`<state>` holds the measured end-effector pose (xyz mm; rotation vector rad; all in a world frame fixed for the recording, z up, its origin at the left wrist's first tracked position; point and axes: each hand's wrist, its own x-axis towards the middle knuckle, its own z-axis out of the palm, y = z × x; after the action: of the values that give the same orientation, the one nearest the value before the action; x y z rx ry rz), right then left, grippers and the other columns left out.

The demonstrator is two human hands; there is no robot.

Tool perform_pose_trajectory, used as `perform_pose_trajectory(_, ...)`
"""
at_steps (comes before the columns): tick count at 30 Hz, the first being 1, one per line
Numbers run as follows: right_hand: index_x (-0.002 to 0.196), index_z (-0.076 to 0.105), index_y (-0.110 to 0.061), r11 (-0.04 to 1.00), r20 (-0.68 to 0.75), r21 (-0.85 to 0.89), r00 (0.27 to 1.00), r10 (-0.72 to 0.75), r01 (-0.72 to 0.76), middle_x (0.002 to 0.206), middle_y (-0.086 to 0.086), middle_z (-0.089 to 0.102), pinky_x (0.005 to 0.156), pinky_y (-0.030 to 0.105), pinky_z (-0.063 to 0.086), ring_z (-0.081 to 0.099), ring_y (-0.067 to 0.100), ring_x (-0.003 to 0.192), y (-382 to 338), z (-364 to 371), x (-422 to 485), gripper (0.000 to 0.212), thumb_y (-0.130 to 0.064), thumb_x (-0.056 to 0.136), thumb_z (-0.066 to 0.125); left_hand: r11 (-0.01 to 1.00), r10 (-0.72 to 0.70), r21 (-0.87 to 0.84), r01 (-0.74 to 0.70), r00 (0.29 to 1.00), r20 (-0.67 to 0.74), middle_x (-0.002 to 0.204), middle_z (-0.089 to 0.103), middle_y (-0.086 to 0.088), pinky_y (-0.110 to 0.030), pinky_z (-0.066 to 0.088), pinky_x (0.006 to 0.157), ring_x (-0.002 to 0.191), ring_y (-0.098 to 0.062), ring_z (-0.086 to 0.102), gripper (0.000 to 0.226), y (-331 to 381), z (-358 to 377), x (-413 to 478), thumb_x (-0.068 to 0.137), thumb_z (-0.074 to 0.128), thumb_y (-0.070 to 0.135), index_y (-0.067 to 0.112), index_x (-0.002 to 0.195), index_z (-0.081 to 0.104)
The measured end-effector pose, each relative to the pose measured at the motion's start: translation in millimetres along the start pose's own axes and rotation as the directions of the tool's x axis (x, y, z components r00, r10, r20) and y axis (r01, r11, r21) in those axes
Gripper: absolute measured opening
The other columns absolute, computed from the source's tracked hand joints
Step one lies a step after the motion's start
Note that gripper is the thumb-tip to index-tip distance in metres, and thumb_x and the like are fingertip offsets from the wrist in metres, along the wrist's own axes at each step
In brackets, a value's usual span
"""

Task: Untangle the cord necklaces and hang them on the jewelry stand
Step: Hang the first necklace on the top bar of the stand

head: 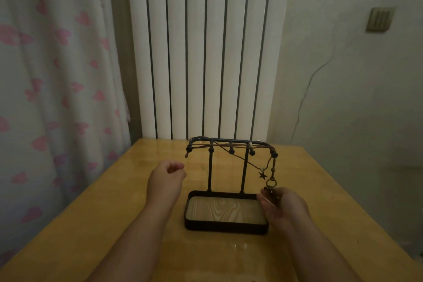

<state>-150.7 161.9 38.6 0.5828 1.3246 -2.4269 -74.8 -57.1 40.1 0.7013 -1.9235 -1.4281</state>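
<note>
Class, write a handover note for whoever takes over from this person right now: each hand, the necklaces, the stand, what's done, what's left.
Left hand: curled, holding nothing, left of the jewelry stand.
Right hand: pinches the ring pendant hanging off the stand's right end.
Done: cords draped over the top bar, crossing; star pendant dangles free.
Left: release the pendant, probably straighten the crossed cords.

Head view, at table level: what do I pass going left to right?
left hand → stand's left post → stand's right post → star charm → right hand, pinching the ring pendant
</note>
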Motion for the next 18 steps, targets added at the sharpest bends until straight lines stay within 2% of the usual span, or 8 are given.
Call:
perform_pose_trajectory(3, 0.097, 0.057, 0.000, 1.000, 0.014, 0.019, 1.000, 0.023, -0.023, 0.097, 0.021, 0.066, 0.081, 0.037, 0.056, 0.067, 0.032, 0.085, 2, -3, -4, 0.017, -0.014, 0.100, 0.049, 0.998, -0.042, 0.041, 0.040, 0.998, 0.048, 0.101, 0.062, 0.004, -0.033, 0.051, 0.076, 0.096, -0.017, 0.060, 0.012, -2, 1, -4, 0.094, 0.061, 0.015, 0.026, 0.095, 0.063)
perform_pose_trajectory(6, 0.099, 0.050, 0.005, 0.999, -0.023, 0.041, 1.000, 0.005, -0.004, 0.095, 0.024, 0.065, 0.084, 0.040, 0.054, 0.066, 0.034, 0.086, 4, -5, -10, 0.032, -0.026, 0.103, 0.044, 0.995, -0.051, 0.087, 0.044, 0.995, 0.083, 0.099, 0.063, 0.004, -0.033, 0.051, 0.076, 0.095, -0.016, 0.060, 0.008, -2, 2, -8, 0.094, 0.062, 0.018, 0.025, 0.094, 0.063)
perform_pose_trajectory(9, 0.132, 0.040, -0.001, 0.996, -0.044, 0.086, 0.999, 0.007, -0.003, 0.091, 0.025, 0.064, 0.084, 0.043, 0.054, 0.064, 0.035, 0.081, 7, -6, -15, 0.049, -0.041, 0.103, 0.041, 0.989, -0.042, 0.145, 0.021, 0.989, 0.139, 0.097, 0.064, 0.004, -0.030, 0.048, 0.071, 0.092, -0.014, 0.060, 0.006, -2, 1, -15, 0.094, 0.061, 0.020, 0.024, 0.096, 0.065)
perform_pose_trajectory(11, 0.144, 0.031, -0.003, 0.995, -0.044, 0.097, 0.999, 0.018, -0.014, 0.090, 0.025, 0.063, 0.082, 0.042, 0.054, 0.064, 0.035, 0.080, 8, -8, -17, 0.060, -0.045, 0.102, 0.040, 0.986, -0.046, 0.163, 0.017, 0.983, 0.177, 0.097, 0.064, 0.004, -0.029, 0.047, 0.070, 0.091, -0.014, 0.060, 0.005, -3, 1, -19, 0.094, 0.062, 0.021, 0.023, 0.096, 0.066)
perform_pose_trajectory(15, 0.143, 0.033, 0.005, 0.997, -0.030, 0.072, 0.999, 0.033, -0.031, 0.094, 0.024, 0.064, 0.072, 0.038, 0.052, 0.065, 0.032, 0.083, 13, -16, -18, 0.067, -0.048, 0.102, 0.041, 0.984, -0.042, 0.177, 0.002, 0.974, 0.221, 0.096, 0.065, 0.005, -0.028, 0.045, 0.068, 0.091, -0.014, 0.060, 0.005, -4, 2, -29, 0.093, 0.063, 0.022, 0.024, 0.090, 0.067)
perform_pose_trajectory(18, 0.128, 0.051, 0.003, 1.000, -0.060, -0.008, 0.998, 0.009, -0.009, 0.096, 0.019, 0.065, 0.061, 0.032, 0.048, 0.062, 0.024, 0.078, 16, -22, -18, 0.056, -0.045, 0.103, 0.040, 0.982, -0.019, 0.185, -0.028, 0.968, 0.249, 0.091, 0.065, 0.004, -0.027, 0.044, 0.067, 0.087, -0.013, 0.060, 0.006, -5, 0, -36, 0.093, 0.063, 0.022, 0.024, 0.089, 0.067)
